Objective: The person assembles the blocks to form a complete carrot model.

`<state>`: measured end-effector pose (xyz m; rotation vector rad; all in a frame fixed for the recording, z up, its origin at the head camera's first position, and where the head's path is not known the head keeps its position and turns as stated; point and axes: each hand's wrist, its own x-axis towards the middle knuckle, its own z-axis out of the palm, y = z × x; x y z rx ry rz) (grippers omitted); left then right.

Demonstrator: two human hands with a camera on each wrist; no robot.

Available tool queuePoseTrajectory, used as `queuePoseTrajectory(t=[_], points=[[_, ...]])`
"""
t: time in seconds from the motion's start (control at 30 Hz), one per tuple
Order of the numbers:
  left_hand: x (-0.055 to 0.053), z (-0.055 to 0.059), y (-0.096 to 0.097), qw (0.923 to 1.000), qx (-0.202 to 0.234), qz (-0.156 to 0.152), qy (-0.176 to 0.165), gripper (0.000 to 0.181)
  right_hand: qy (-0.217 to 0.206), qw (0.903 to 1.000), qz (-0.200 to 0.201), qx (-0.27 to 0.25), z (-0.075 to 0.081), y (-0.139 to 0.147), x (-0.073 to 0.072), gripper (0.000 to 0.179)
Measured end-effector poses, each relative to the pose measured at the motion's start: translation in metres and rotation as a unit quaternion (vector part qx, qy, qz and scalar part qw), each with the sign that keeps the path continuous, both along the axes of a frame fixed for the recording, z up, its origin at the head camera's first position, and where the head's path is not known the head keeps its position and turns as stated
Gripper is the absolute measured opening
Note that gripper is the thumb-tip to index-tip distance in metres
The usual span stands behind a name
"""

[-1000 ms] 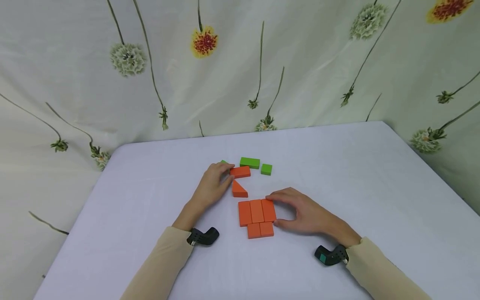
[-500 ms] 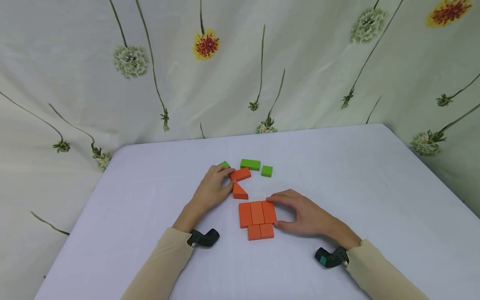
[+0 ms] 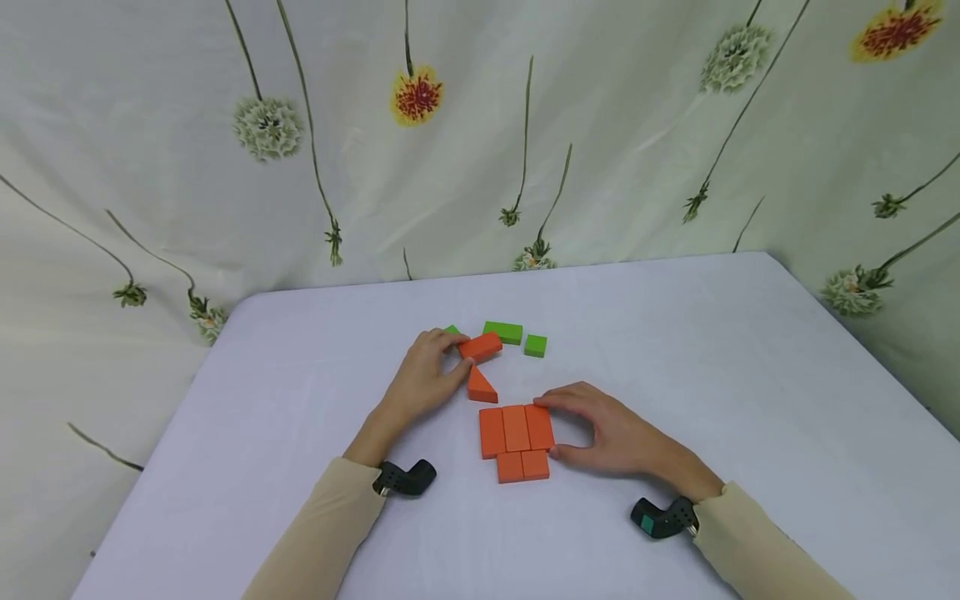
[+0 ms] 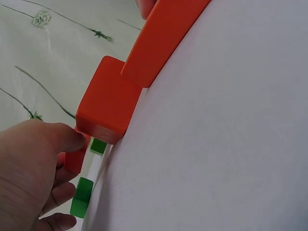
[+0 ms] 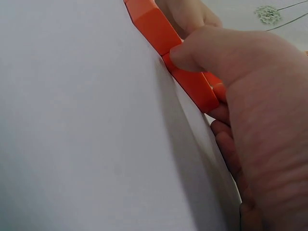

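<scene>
My left hand (image 3: 426, 375) pinches a red-orange rectangular block (image 3: 481, 347) by its left end, between thumb and fingers. Just below it, a red-orange triangular block (image 3: 482, 387) lies on the table. Nearer the front, three upright red-orange rectangular blocks (image 3: 515, 430) stand side by side, with two small square blocks (image 3: 522, 467) against their lower edge. My right hand (image 3: 615, 427) spans the right-hand rectangular block (image 3: 539, 427), index finger at its far end and thumb at its near end. In the right wrist view, the thumb (image 5: 192, 54) presses against a red-orange block (image 5: 195, 86).
Behind the held block lie a long green block (image 3: 503, 332), a small green square block (image 3: 536, 346) and another green block (image 3: 452, 329), partly hidden by my left hand. A pale cloth covers the table (image 3: 675, 333); a flower-printed curtain (image 3: 637, 125) hangs behind.
The rectangular block in my left hand has turned, its right end swinging away from me, and now overlaps the long green block in view. My right hand stays at the group.
</scene>
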<state>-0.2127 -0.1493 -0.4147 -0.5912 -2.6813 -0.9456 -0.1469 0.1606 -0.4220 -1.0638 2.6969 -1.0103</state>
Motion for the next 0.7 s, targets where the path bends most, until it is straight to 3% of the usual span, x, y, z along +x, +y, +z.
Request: queuePoseTrajectory(t=[0.33,0.7], points=[[0.009,0.012,0.000,0.9999,0.010,-0.005,-0.005,0.032,-0.003,1.0000,-0.004,-0.003,-0.001,-0.001,0.001,0.057],[0.032,0.027,0.008,0.9968,0.022,-0.075,0.014,0.032,0.009,0.9999,0.001,-0.005,0.000,0.000,0.000,0.058]])
